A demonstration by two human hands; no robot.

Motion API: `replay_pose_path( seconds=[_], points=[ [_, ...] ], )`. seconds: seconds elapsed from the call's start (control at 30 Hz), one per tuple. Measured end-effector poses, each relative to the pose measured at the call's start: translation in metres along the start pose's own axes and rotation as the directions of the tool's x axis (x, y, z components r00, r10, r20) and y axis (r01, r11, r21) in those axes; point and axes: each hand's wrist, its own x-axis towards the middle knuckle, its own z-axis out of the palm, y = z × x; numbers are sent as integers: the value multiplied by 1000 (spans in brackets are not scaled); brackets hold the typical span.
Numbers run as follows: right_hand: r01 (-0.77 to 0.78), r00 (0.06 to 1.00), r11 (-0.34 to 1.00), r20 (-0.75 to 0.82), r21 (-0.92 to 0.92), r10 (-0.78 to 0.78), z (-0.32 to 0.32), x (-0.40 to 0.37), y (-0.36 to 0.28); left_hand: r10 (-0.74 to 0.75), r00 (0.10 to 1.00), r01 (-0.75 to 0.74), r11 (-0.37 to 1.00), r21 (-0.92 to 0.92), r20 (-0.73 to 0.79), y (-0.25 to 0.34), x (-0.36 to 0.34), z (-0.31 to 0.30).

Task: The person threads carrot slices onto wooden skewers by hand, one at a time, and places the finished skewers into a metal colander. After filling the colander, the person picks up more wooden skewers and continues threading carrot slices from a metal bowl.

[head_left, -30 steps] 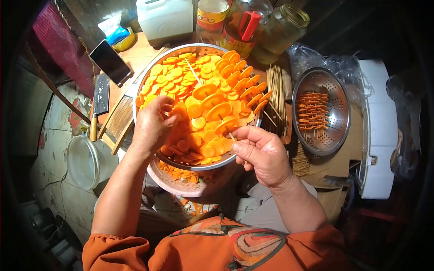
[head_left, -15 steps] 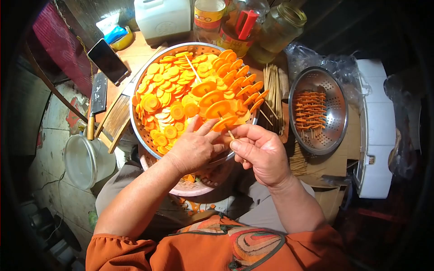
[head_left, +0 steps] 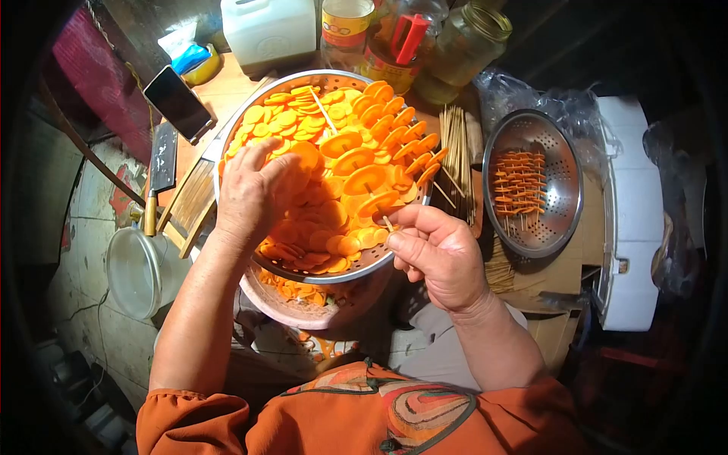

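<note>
A large steel colander (head_left: 235, 125) full of orange carrot slices (head_left: 284, 121) sits in front of me over a pink basin (head_left: 303, 303). My right hand (head_left: 440, 254) pinches the near end of a wooden skewer (head_left: 362, 182) threaded with several carrot slices, held over the colander. My left hand (head_left: 254, 189) reaches into the pile on the left side and holds a carrot slice (head_left: 307, 154) at its fingertips. More loaded skewers lean along the colander's right rim.
A smaller steel colander (head_left: 565, 197) at the right holds finished carrot skewers (head_left: 519, 186). Bare sticks (head_left: 459, 155) lie between the two colanders. A phone (head_left: 178, 102), a cleaver (head_left: 159, 174), a white jug (head_left: 269, 30), jars (head_left: 462, 53) and a lidded bucket (head_left: 136, 269) surround them.
My left hand went from the skewer near my right hand back to the left of the pile and picked up a slice. The right hand keeps the skewer almost still.
</note>
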Motion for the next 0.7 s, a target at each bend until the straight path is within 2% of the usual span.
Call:
replay_pose_path(
  seconds=[0.07, 0.1, 0.13, 0.2, 0.23, 0.33, 0.47, 0.53, 0.6, 0.7],
  points=[
    [6, 1000, 1000, 3, -5, -6, 0, 1, 1, 54, 992, -50, 998, 38, -114, 6, 6, -6],
    [13, 1000, 1000, 4, -10, -13, 0, 1, 1, 48, 993, -52, 998, -28, -105, 8, 4, -5],
    [14, 1000, 1000, 6, -11, -14, 0, 2, 1, 131, 991, -126, 979, -160, 23, 26, -1, -2],
    [-8, 1000, 1000, 1, -3, 8, 0, 3, 1, 365, 925, -336, 915, -226, 103, 43, -13, 12],
    [-8, 1000, 1000, 3, -4, 8, 0, 3, 1, 412, 878, -364, 905, -218, 243, 50, -23, 21],
    [0, 1000, 1000, 0, -9, 0, 2, 3, 1, 477, 784, -389, 877, -283, 398, 62, -29, 26],
    [-4, 1000, 1000, 4, 13, 4, -1, 3, 3, 477, 807, -413, 877, -244, 349, 39, -22, 29],
    [-5, 1000, 1000, 3, 11, 5, -3, 3, 2, 353, 870, -368, 929, -24, 345, 30, -21, 26],
    [1, 1000, 1000, -3, 6, -1, -3, 2, 1, 215, 949, -229, 973, 34, 232, 13, -13, 23],
    [-2, 1000, 1000, -8, -8, 2, -2, 2, 1, 98, 991, -105, 992, 73, 86, 0, -4, 8]
  ],
)
